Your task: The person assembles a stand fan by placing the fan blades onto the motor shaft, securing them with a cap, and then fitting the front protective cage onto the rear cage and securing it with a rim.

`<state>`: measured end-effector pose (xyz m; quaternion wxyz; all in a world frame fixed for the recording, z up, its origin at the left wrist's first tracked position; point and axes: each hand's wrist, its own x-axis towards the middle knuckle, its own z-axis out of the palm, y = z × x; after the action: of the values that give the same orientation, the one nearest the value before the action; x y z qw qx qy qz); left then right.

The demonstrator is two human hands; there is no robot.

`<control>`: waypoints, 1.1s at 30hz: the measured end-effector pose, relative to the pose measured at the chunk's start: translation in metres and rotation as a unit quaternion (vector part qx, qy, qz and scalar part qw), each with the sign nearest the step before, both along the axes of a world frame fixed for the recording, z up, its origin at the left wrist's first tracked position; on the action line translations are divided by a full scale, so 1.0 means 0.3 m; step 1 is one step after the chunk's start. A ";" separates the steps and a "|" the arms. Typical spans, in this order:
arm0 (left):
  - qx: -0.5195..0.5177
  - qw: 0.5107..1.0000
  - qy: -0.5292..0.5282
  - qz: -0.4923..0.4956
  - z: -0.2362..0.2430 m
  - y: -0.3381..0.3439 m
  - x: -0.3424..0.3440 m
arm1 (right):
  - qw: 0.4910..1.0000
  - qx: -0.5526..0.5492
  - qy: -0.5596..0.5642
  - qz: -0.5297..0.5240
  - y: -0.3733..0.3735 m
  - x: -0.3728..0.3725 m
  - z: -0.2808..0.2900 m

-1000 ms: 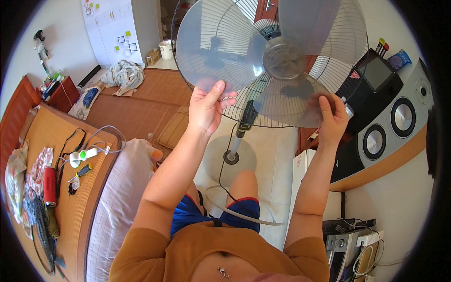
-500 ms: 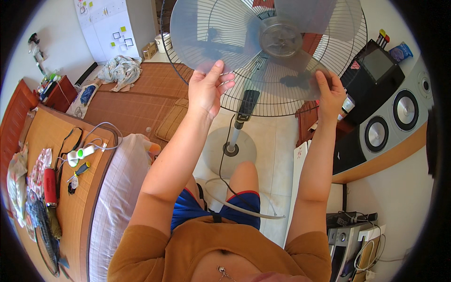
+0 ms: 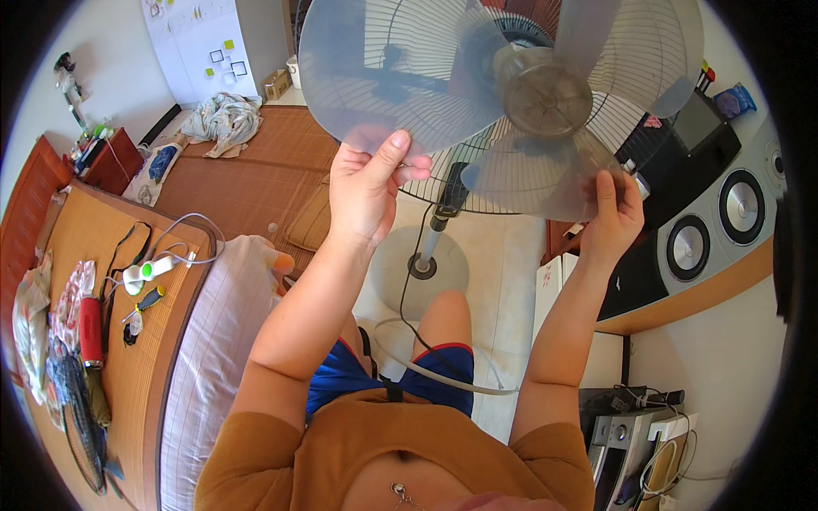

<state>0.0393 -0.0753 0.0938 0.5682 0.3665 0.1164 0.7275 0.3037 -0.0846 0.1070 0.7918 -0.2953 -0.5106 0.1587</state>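
Note:
Both hands hold a translucent grey fan blade (image 3: 388, 72), a wide-lobed plastic piece with a round hub (image 3: 547, 92). My left hand (image 3: 368, 183) pinches the lower edge of the left lobe between thumb and fingers. On the right, my right hand (image 3: 615, 209) grips the rim of the lower lobe, its fingers partly behind the plastic. Behind the blade is the black wire rear guard (image 3: 503, 204) of a standing fan. A dark round motor part (image 3: 521, 31) shows past the hub, which sits off to its lower right. Below stand the pole (image 3: 434, 234) and round base (image 3: 392, 264).
A bed with a mat (image 3: 145, 341) lies left, bearing a power strip (image 3: 149, 272), a screwdriver (image 3: 149, 300) and a red cylinder (image 3: 91, 332). Tall speakers (image 3: 688, 247) stand right. A grey hoop (image 3: 434, 375) rests by my legs, near the fan's cord (image 3: 404, 302).
The fan blade has come toward me and to the right, out of line with the rear guard's centre. Both hands moved with it, the right one outward and lower.

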 end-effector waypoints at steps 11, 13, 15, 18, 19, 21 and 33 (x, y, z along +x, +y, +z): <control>-0.002 1.000 0.000 -0.001 -0.018 0.070 0.019 | 0.999 -0.017 -0.032 -0.029 0.046 0.020 0.018; -0.011 1.000 0.000 0.007 -0.026 0.069 0.019 | 0.999 0.000 -0.041 -0.032 0.048 0.016 0.013; -0.025 0.999 0.001 0.026 -0.032 0.067 0.015 | 0.999 0.000 -0.041 -0.013 0.045 0.002 0.009; -0.022 0.999 -0.002 0.035 -0.034 0.060 0.010 | 0.996 -0.012 -0.071 -0.048 0.038 -0.006 0.006; -0.024 0.999 0.001 0.036 -0.029 0.054 0.009 | 0.996 -0.014 -0.069 -0.047 0.033 -0.010 0.009; -0.005 0.999 -0.004 0.043 -0.013 0.038 0.006 | 0.997 -0.040 -0.053 -0.039 0.024 -0.018 0.016; 0.016 0.999 0.014 0.047 -0.008 0.055 -0.019 | 0.997 -0.042 -0.060 -0.021 0.054 -0.030 0.013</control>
<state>0.0337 -0.0588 0.0914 0.5258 0.3794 0.1301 0.7501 0.2948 -0.0686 0.1108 0.7497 -0.3477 -0.5441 0.1451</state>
